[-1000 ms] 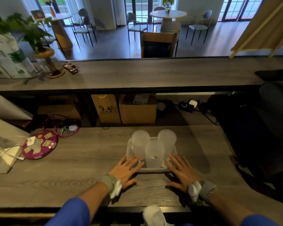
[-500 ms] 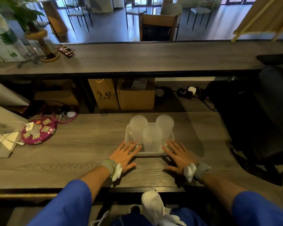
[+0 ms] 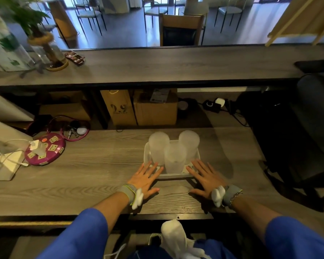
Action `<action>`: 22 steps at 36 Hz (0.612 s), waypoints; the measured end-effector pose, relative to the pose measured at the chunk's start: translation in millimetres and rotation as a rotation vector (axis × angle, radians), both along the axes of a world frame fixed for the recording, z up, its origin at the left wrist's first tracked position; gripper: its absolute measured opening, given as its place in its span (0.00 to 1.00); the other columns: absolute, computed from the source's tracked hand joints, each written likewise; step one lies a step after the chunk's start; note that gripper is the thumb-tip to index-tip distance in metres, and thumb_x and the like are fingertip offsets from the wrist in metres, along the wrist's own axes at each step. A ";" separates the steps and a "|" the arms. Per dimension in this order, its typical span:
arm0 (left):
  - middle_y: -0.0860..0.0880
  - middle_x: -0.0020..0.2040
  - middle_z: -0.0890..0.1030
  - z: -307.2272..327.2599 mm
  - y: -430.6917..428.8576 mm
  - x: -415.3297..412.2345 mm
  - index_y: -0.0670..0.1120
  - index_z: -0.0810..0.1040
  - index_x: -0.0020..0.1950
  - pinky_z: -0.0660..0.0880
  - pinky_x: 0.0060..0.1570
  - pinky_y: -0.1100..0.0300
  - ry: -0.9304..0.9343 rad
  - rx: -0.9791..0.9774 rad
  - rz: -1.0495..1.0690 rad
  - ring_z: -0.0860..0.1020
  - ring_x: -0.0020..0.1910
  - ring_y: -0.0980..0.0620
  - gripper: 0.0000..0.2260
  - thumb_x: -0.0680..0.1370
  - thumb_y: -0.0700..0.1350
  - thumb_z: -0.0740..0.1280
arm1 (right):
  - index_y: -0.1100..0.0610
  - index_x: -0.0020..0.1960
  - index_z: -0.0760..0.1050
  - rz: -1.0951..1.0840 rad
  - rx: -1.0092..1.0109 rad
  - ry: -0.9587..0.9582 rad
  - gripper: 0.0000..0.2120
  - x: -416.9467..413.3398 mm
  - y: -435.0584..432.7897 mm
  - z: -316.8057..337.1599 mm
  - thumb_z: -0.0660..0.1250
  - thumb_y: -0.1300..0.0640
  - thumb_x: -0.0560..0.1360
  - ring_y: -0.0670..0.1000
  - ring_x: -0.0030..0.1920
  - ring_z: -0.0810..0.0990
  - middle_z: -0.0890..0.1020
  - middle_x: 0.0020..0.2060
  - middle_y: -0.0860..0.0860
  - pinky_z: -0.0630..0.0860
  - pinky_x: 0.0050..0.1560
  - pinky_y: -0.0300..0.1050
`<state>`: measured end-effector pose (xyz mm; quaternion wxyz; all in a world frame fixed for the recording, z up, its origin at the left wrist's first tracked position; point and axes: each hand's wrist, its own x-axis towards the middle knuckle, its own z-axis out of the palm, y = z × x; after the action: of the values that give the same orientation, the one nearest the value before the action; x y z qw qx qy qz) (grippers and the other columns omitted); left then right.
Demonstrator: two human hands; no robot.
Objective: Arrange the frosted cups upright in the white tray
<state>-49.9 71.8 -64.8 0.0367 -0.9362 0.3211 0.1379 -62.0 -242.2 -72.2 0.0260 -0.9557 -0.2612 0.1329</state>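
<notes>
From the head camera, three frosted cups stand in the white tray (image 3: 146, 156), which sits on the wooden table (image 3: 94, 165) near its front edge. The back left cup (image 3: 158, 146) and the back right cup (image 3: 189, 143) stand side by side at the far side of the tray, and the front cup (image 3: 174, 159) stands between them, closer to the person. The cups are close together, but I cannot tell if they touch. All three look upright, with the long axis vertical; because the plastic is cloudy, I cannot tell for sure which end is the mouth.

The left hand (image 3: 145, 179) lies flat on the table with fingers spread, and its fingertips (image 3: 153, 166) reach the near left corner of the tray. The right hand (image 3: 206, 177) lies the same way at the near right corner, also with spread fingers. Neither hand holds anything.

I judge that the arranging is finished or almost finished. If a next move is needed, it is only a small one: to straighten the tray with both hands, gently, so the tall light cups do not tip.
</notes>
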 end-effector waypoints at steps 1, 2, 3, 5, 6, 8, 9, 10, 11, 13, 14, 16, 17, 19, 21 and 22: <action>0.43 0.78 0.42 0.0 0.0 -0.1 0.53 0.34 0.74 0.37 0.72 0.45 0.000 -0.002 0.001 0.40 0.75 0.41 0.35 0.77 0.64 0.52 | 0.41 0.72 0.30 -0.004 0.001 -0.002 0.41 -0.7 0.2 -0.7 0.46 0.26 0.70 0.54 0.73 0.30 0.35 0.74 0.51 0.39 0.73 0.58; 0.43 0.78 0.42 -0.4 0.3 0.8 0.53 0.34 0.74 0.37 0.71 0.46 -0.004 -0.005 0.001 0.40 0.75 0.41 0.35 0.77 0.64 0.52 | 0.41 0.72 0.30 -0.006 0.003 -0.003 0.41 0.2 0.6 -1.4 0.46 0.26 0.70 0.54 0.73 0.30 0.35 0.74 0.51 0.39 0.73 0.57; 0.43 0.78 0.42 -0.3 -0.2 0.5 0.53 0.34 0.74 0.36 0.71 0.46 -0.003 -0.005 0.000 0.40 0.75 0.40 0.35 0.77 0.64 0.52 | 0.41 0.72 0.30 -0.008 0.003 -0.002 0.41 -0.2 0.7 -2.2 0.46 0.26 0.70 0.54 0.73 0.30 0.35 0.74 0.51 0.40 0.73 0.57; 0.43 0.78 0.42 -0.6 -0.4 1.0 0.53 0.33 0.73 0.35 0.70 0.46 -0.004 -0.010 0.002 0.39 0.75 0.40 0.36 0.77 0.64 0.52 | 0.41 0.73 0.31 -0.013 0.001 -0.003 0.41 0.6 1.2 -3.8 0.46 0.26 0.70 0.54 0.73 0.30 0.36 0.74 0.51 0.40 0.73 0.57; 0.43 0.77 0.41 -0.4 -0.1 2.0 0.53 0.33 0.73 0.35 0.70 0.46 -0.012 -0.011 0.003 0.39 0.75 0.40 0.36 0.77 0.64 0.52 | 0.41 0.73 0.31 -0.016 0.000 -0.011 0.40 1.5 1.6 -3.8 0.46 0.26 0.71 0.54 0.73 0.29 0.36 0.74 0.51 0.40 0.73 0.57; 0.42 0.77 0.41 -1.0 0.6 1.5 0.53 0.34 0.73 0.35 0.70 0.46 -0.009 -0.009 -0.001 0.38 0.75 0.40 0.35 0.77 0.64 0.52 | 0.41 0.73 0.31 -0.015 0.004 -0.006 0.40 0.8 1.8 -4.2 0.46 0.26 0.71 0.54 0.72 0.29 0.36 0.74 0.51 0.40 0.73 0.57; 0.42 0.77 0.41 -0.3 0.6 0.1 0.52 0.34 0.74 0.34 0.70 0.46 -0.009 -0.001 -0.003 0.38 0.75 0.40 0.35 0.77 0.64 0.52 | 0.42 0.73 0.31 -0.014 0.004 -0.003 0.40 -1.0 2.6 -2.8 0.46 0.26 0.71 0.54 0.73 0.30 0.36 0.74 0.51 0.40 0.73 0.57; 0.42 0.77 0.42 -0.3 0.5 -0.4 0.52 0.34 0.74 0.34 0.70 0.46 -0.021 0.004 -0.009 0.38 0.75 0.40 0.35 0.77 0.64 0.52 | 0.42 0.73 0.31 -0.013 0.009 -0.007 0.40 -2.1 2.7 -1.9 0.46 0.26 0.71 0.54 0.73 0.31 0.36 0.74 0.51 0.41 0.74 0.57; 0.42 0.77 0.42 1.0 0.0 -1.2 0.52 0.34 0.74 0.33 0.69 0.45 -0.028 0.015 -0.008 0.39 0.75 0.41 0.35 0.78 0.64 0.52 | 0.43 0.73 0.32 -0.016 0.009 0.000 0.40 -3.8 3.7 0.7 0.46 0.27 0.71 0.55 0.73 0.32 0.37 0.74 0.51 0.42 0.74 0.57; 0.42 0.78 0.43 3.5 -1.4 -1.7 0.51 0.35 0.74 0.32 0.69 0.45 -0.059 0.041 -0.012 0.39 0.75 0.41 0.34 0.78 0.63 0.51 | 0.45 0.74 0.35 -0.021 0.005 0.000 0.40 -5.2 5.1 5.7 0.47 0.28 0.72 0.55 0.74 0.34 0.39 0.75 0.52 0.43 0.75 0.57; 0.42 0.78 0.44 4.2 -2.0 -2.5 0.50 0.36 0.75 0.32 0.69 0.45 -0.073 0.053 -0.012 0.39 0.75 0.41 0.33 0.78 0.62 0.50 | 0.46 0.75 0.37 -0.025 0.003 0.000 0.39 -6.3 6.2 7.9 0.48 0.29 0.73 0.55 0.75 0.35 0.40 0.76 0.53 0.44 0.75 0.57; 0.42 0.78 0.46 6.6 -3.3 -2.4 0.49 0.39 0.75 0.34 0.70 0.44 -0.089 0.046 -0.001 0.41 0.75 0.42 0.32 0.79 0.61 0.50 | 0.47 0.76 0.42 -0.038 0.015 0.007 0.37 -5.3 8.7 14.2 0.49 0.32 0.75 0.55 0.76 0.39 0.44 0.77 0.54 0.45 0.75 0.57; 0.42 0.78 0.48 9.3 -5.0 -2.8 0.49 0.41 0.76 0.36 0.71 0.44 -0.083 0.038 0.013 0.42 0.76 0.42 0.31 0.79 0.60 0.50 | 0.48 0.76 0.44 -0.048 0.018 0.017 0.35 -5.2 10.3 18.2 0.50 0.33 0.75 0.55 0.76 0.41 0.46 0.77 0.54 0.45 0.75 0.56; 0.42 0.77 0.53 14.0 -7.1 -1.4 0.48 0.45 0.76 0.41 0.73 0.45 -0.090 0.005 0.038 0.47 0.76 0.43 0.30 0.80 0.59 0.51 | 0.49 0.76 0.49 -0.073 0.046 -0.002 0.32 -3.7 13.9 23.9 0.53 0.37 0.77 0.55 0.76 0.46 0.51 0.77 0.54 0.49 0.75 0.56; 0.43 0.76 0.57 19.1 -8.3 0.6 0.47 0.50 0.76 0.47 0.73 0.47 -0.083 -0.035 0.066 0.52 0.76 0.45 0.28 0.80 0.58 0.52 | 0.51 0.74 0.56 -0.113 0.103 -0.016 0.29 -1.9 16.7 29.1 0.56 0.41 0.77 0.56 0.76 0.51 0.57 0.76 0.55 0.53 0.74 0.55; 0.43 0.75 0.60 21.4 -8.5 1.8 0.47 0.52 0.76 0.50 0.72 0.49 -0.096 -0.062 0.075 0.54 0.75 0.46 0.27 0.80 0.58 0.52 | 0.52 0.73 0.59 -0.124 0.148 -0.031 0.27 -0.9 18.2 31.6 0.57 0.42 0.77 0.57 0.75 0.54 0.60 0.74 0.56 0.55 0.73 0.55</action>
<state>-48.1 63.3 -43.4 0.0179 -0.9539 0.2875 0.0844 -62.9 -224.0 -40.6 0.1004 -0.9675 -0.2111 0.0966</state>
